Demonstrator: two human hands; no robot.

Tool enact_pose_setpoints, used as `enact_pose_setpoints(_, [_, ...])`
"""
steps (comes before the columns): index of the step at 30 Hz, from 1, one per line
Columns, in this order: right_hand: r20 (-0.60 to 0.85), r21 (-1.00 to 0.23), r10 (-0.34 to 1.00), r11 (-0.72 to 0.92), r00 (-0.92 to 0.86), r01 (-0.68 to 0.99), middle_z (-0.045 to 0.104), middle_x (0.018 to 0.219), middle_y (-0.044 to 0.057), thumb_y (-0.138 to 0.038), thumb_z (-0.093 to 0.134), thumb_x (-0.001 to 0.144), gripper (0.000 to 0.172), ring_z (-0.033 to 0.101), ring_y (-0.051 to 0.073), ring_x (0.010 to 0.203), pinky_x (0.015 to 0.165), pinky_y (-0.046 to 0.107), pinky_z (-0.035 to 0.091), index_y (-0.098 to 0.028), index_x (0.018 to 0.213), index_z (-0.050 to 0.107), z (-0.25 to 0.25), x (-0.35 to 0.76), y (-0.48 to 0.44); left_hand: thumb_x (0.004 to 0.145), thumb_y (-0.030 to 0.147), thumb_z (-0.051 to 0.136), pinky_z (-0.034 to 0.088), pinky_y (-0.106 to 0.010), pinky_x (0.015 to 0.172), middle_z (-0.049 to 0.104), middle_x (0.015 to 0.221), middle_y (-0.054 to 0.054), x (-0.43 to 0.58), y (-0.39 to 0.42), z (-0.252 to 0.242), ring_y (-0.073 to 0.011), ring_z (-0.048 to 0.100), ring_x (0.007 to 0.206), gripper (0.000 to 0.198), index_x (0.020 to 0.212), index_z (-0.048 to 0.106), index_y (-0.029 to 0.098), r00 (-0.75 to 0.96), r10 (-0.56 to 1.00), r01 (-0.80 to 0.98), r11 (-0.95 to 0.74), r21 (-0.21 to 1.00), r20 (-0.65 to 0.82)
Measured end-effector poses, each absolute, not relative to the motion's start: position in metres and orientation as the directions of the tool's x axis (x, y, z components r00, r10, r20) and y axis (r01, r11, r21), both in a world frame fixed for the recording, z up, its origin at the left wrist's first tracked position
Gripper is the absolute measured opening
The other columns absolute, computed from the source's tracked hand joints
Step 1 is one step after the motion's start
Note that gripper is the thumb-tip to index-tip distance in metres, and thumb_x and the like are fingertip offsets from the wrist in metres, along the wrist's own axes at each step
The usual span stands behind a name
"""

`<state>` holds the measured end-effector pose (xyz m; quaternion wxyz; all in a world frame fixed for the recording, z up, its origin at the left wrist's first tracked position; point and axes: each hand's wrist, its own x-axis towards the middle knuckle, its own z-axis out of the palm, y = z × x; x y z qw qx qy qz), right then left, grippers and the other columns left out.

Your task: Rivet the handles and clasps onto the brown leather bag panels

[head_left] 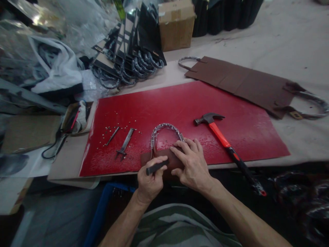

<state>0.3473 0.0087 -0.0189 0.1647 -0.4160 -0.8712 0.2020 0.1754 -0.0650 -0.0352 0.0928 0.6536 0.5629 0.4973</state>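
Overhanging the red board's edge: panel; hammer.

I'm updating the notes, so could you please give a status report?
Left hand gripping dark tool. Right hand on brown panel, fingers spread. Wrapped handle at panel's far edge. Hammer to the right, apart from hands.

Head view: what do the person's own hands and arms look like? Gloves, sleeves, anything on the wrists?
No gloves on the left hand or right hand. Left forearm and right forearm have no sleeve in frame. No watch or bracelet visible at either wrist. The garment on the torso is patterned in green and pale grey.
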Motion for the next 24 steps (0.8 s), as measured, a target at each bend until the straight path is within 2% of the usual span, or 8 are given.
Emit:
enact_pose_setpoints(9, [0.103, -0.484, 0.797, 0.562, -0.595, 0.671, 0.057, 0.135, 0.006, -0.035, 0.082, 0.064, 0.07, 0.037, 0.033, 0.13, 0.117, 0.056, 0.016, -0.024, 0.13, 0.059, -0.018, 0.346, 0.008, 0.09, 0.004, 0.059, 0.059, -0.024, 0.09, 0.073, 0.104, -0.006, 0.175, -0.065, -0.037, -0.0146, 0.072, 0.098, 0.023, 0.109, 0.058, 0.015, -0.131, 0.85, 0.552, -0.365, 0.75, 0.511])
enact_pose_setpoints(14, [0.094, -0.492, 0.799, 0.556, -0.594, 0.67, 0.057, 0.134, 0.005, -0.035, 0.082, 0.065, 0.07, 0.037, 0.033, 0.13, 0.117, 0.055, 0.015, -0.024, 0.13, 0.058, -0.017, 0.346, 0.008, 0.09, 0.004, 0.058, 0.059, -0.025, 0.092, 0.073, 0.106, -0.007, 0.179, -0.062, -0.038, -0.0153, 0.072, 0.099, 0.024, 0.111, 0.057, 0.016, -0.105, 0.844, 0.55, -0.392, 0.737, 0.526])
enact_pose_setpoints(24, [0.08, -0.515, 0.797, 0.548, -0.599, 0.659, 0.055, 0.137, 0.005, -0.034, 0.079, 0.068, 0.065, 0.036, 0.033, 0.132, 0.118, 0.056, 0.014, -0.025, 0.129, 0.057, -0.017, 0.346, 0.009, 0.095, 0.012, 0.055, 0.061, -0.025, 0.084, 0.073, 0.098, -0.005, 0.185, -0.053, -0.03, -0.0157, 0.073, 0.093, 0.015, 0.108, 0.059, 0.017, -0.092, 0.838, 0.656, -0.356, 0.666, 0.538])
